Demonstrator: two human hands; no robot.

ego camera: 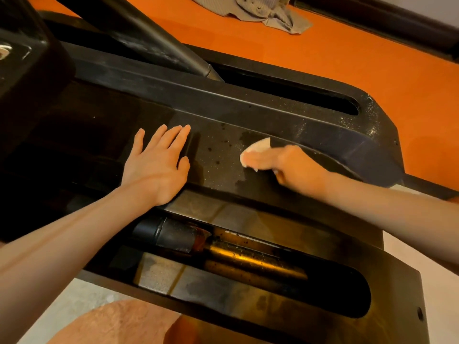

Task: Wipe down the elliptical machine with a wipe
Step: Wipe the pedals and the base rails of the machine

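Fingers flat, our left hand braces the black plastic elliptical machine — at three o'clock our right hand pinches the small white wipe, scrubbing.

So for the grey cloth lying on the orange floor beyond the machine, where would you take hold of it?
Probably at a raised fold near the middle of the grey cloth, coming straight down from above. It lies crumpled in a heap on the orange floor, so the ridges stand up for a pinch, while its flat edges hug the floor.

left hand flat, fingers straight; right hand curled, blurred
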